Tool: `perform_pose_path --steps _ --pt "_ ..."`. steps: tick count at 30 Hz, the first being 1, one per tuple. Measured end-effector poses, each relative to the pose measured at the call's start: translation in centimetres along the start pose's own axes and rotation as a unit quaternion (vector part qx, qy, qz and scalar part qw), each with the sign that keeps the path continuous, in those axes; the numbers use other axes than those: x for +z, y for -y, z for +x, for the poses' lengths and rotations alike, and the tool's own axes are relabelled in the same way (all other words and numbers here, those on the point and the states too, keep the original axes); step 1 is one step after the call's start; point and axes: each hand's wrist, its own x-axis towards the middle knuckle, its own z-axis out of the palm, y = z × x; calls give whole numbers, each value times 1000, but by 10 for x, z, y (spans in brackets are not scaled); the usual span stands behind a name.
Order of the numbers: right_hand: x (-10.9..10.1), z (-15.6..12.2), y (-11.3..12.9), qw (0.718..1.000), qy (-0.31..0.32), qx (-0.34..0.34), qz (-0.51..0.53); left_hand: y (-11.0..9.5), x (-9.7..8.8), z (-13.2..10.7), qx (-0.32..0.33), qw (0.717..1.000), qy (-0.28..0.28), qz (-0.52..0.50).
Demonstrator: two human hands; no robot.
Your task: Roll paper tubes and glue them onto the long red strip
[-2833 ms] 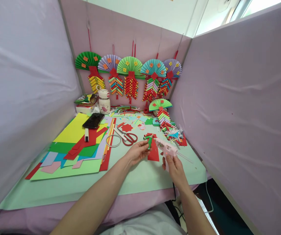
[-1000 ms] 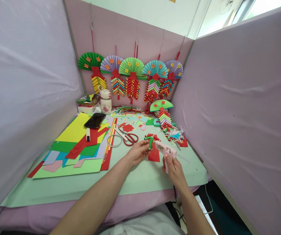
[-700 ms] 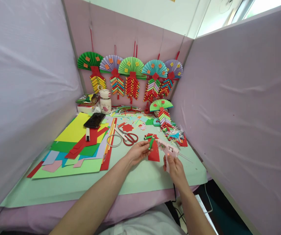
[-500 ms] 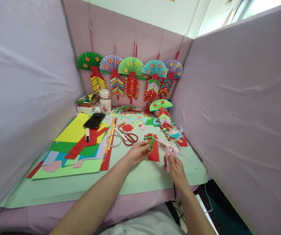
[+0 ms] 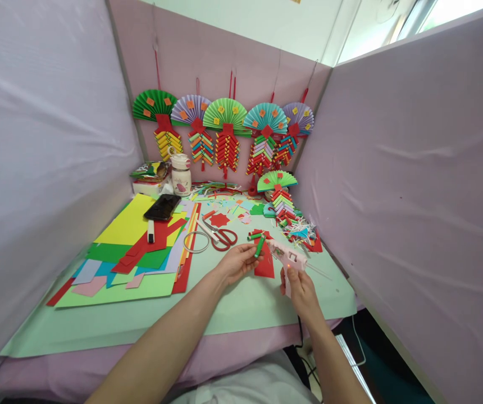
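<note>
My left hand (image 5: 236, 261) pinches a small green paper roll (image 5: 260, 246) and holds it over a red paper strip (image 5: 264, 265) that lies on the table. My right hand (image 5: 299, 289) grips the handle of a pink glue gun (image 5: 287, 257), whose nozzle points left at the green roll. A few red and green paper rolls (image 5: 255, 234) lie just beyond the strip.
Red-handled scissors (image 5: 218, 235) lie left of my hands. Coloured paper sheets (image 5: 132, 247), a black phone (image 5: 162, 207) and a white jar (image 5: 180, 175) sit at the left. Paper scraps (image 5: 296, 227) pile at the right. Fan decorations (image 5: 224, 126) hang on the back panel.
The glue gun's nozzle has stayed at the green roll, with small shifts of both hands. The view has barely moved.
</note>
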Motion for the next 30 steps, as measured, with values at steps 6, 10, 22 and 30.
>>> perform_pose_path --steps 6,10,22,30 --pt "-1 0 -4 1000 1 -10 -21 0 0 0 2 1000 -5 -3" --pt "0 -1 -6 1000 1 -16 -13 -1 1 -1 0 1000 -6 -4" --pt "0 1 -11 1000 9 -3 -19 -3 4 -2 1 1000 -20 -2" --pt "-38 17 -18 968 -50 -63 -239 -4 4 -3 0 1000 -25 -12"
